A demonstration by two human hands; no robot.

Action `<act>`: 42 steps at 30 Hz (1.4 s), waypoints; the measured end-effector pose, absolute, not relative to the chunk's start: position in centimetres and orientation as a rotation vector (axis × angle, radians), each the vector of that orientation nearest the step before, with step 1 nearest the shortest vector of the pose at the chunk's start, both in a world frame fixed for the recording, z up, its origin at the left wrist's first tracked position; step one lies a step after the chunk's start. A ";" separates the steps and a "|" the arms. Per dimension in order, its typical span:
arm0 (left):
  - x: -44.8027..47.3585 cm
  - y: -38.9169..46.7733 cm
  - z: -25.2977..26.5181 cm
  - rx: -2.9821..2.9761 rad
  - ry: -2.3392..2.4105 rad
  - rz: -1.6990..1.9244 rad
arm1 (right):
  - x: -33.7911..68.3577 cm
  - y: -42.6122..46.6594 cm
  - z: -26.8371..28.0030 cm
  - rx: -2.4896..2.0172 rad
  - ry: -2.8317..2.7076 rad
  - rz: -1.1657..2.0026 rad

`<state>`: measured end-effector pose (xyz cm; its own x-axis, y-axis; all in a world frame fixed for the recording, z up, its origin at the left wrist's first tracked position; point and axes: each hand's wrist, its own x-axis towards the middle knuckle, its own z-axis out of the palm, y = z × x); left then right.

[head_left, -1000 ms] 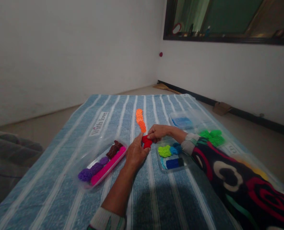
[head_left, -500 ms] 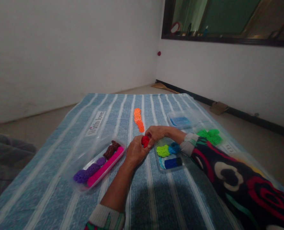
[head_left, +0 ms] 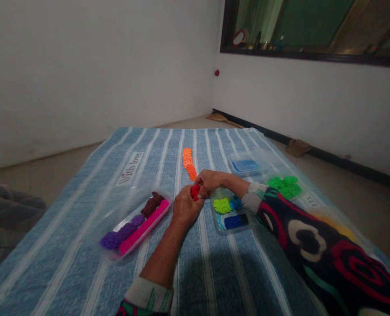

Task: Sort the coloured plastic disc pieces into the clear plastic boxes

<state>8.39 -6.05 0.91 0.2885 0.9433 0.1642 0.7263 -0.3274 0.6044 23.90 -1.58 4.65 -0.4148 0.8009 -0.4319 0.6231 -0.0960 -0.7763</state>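
A small red piece (head_left: 195, 192), perhaps crocheted, is pinched between both hands at the middle of the striped cloth. My left hand (head_left: 185, 206) is closed on its near left side. From the right, my right hand (head_left: 208, 181) grips it with thumb and fingers, which partly cover it. Just beyond the hands lies a row of orange pieces (head_left: 189, 163). Close to my right wrist stands a clear box (head_left: 218, 229) with lime green, blue and dark navy pieces in it.
At left, a clear tray (head_left: 132, 248) holds purple, brown and bright pink pieces. A "With love" strip (head_left: 129, 169) lies behind it. Toward the right edge are a box with blue contents (head_left: 246, 166), green pieces (head_left: 284, 187) and a yellow-filled container (head_left: 338, 226).
Both hands and the red piece have shifted slightly left and up in view, and the red piece looks turned a little. The view itself has also shifted slightly.
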 end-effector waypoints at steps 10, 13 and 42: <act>8.2 -6.8 2.3 2.001 1.444 0.944 | 23.4 -4.2 7.9 -1.483 -2.035 1.286; 8.3 -7.5 3.3 1.988 1.414 0.987 | 23.1 -5.3 9.2 -1.517 -2.089 1.154; 8.6 -13.3 4.3 1.486 1.303 1.126 | 26.1 -16.1 7.9 -1.769 -2.653 0.376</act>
<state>8.63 -13.28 4.29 0.0562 0.9938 0.0960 0.2389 -0.1067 0.9652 26.11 -16.11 7.88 -0.3912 0.9014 -0.1856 0.9175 0.3662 -0.1552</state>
